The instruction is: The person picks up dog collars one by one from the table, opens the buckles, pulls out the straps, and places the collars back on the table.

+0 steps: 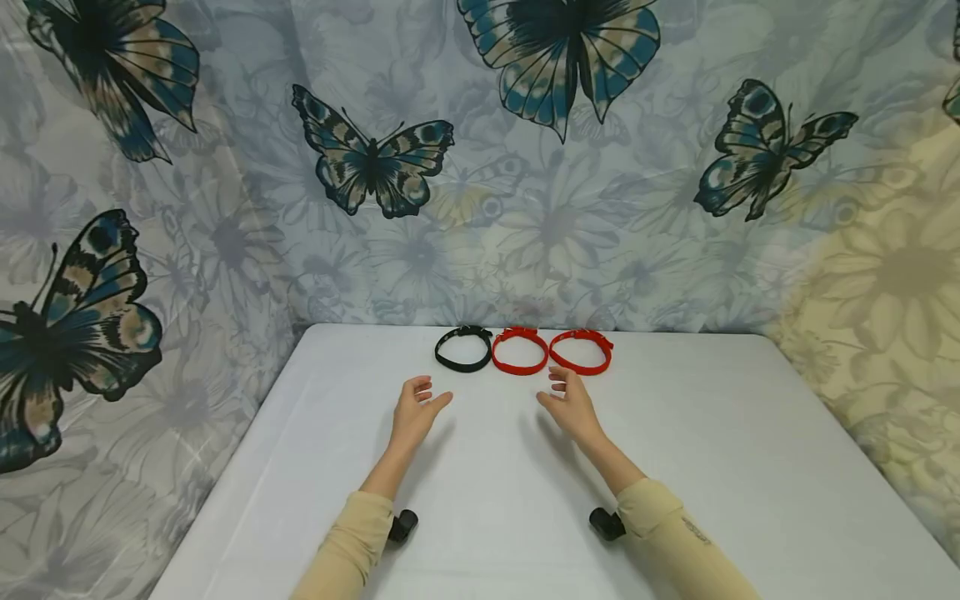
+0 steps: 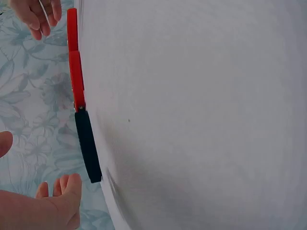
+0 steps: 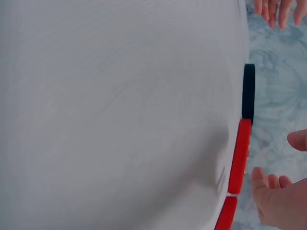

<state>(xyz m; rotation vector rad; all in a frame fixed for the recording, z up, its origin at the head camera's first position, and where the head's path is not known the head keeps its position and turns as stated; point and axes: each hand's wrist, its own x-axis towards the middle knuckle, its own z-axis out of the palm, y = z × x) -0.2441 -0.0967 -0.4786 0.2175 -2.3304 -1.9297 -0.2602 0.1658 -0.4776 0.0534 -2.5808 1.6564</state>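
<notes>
Three buckled collars, looped into rings, stand side by side near the far edge of the white table. The black collar [image 1: 459, 367] is at the left, one red collar [image 1: 520, 371] is in the middle and another red collar [image 1: 582, 370] at the right. Over the table, my left hand [image 1: 414, 414] is nearest the black collar, its fingers loosely bent and holding nothing. My right hand [image 1: 576, 410] reaches toward the right red collar; its fingertips overlap the lower rim in the head view. In the right wrist view its thumb and fingers are apart.
The white table [image 1: 712, 433] reaches back to a hanging cloth [image 1: 525, 225] printed with butterflies and flowers. Dark wrist-worn devices [image 1: 403, 526] show beside both sleeves. Shadows of the arms fall on the tabletop.
</notes>
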